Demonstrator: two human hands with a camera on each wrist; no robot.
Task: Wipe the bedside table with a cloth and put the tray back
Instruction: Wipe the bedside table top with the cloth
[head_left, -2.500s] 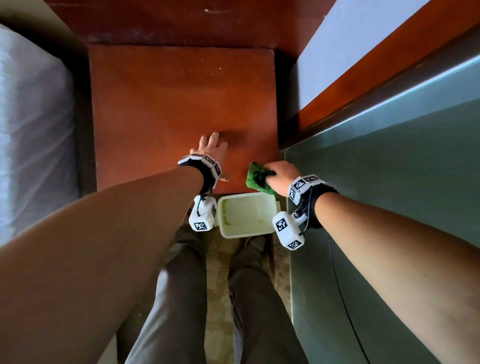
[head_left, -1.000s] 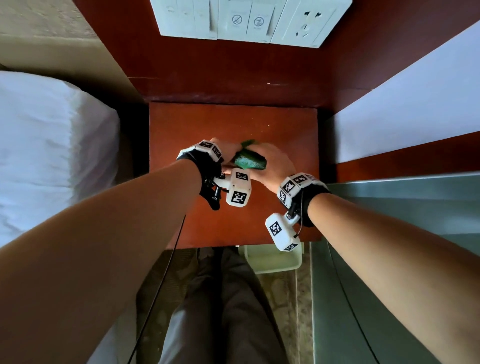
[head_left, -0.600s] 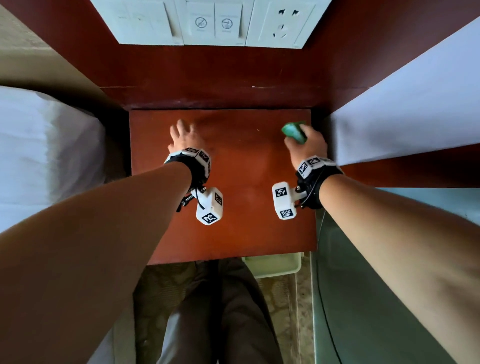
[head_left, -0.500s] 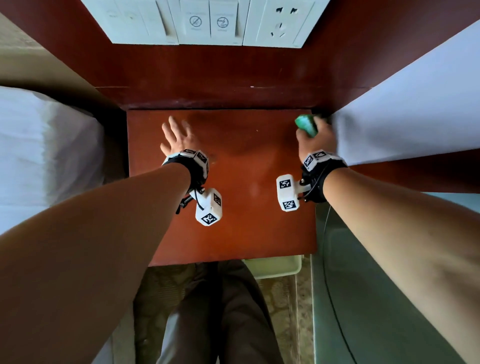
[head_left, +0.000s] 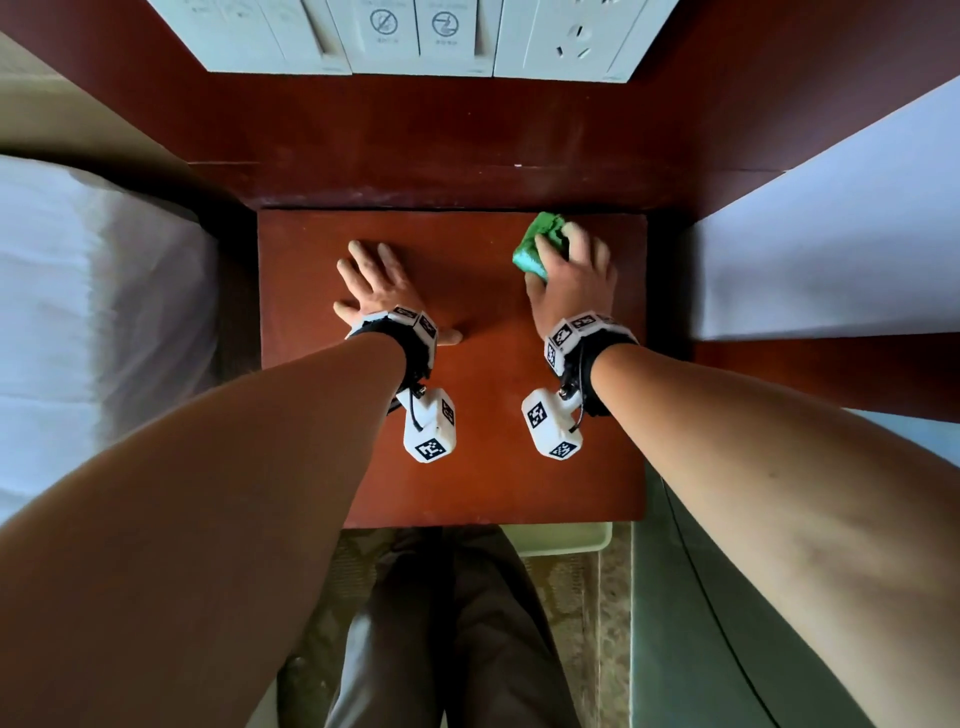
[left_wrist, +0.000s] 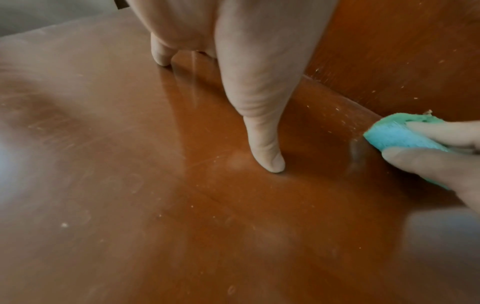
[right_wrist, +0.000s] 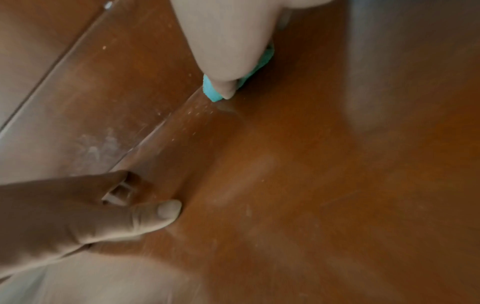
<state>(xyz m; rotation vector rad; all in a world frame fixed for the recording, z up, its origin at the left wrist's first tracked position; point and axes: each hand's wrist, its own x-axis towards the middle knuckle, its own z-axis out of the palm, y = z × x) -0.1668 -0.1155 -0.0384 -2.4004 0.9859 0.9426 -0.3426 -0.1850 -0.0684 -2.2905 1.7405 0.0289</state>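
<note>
A person's right hand (head_left: 570, 280) grips a bunched green cloth (head_left: 537, 241), fingers curled over it, pressing it to the far right part of the reddish wooden worktop (head_left: 483, 467) near its back edge. Beside it, the left hand (head_left: 376, 286) lies flat, fingers spread, on the wood. Behind both wrists, a pale tray (head_left: 563, 538) sits on the floor, partly hidden under the worktop's near edge.
</note>
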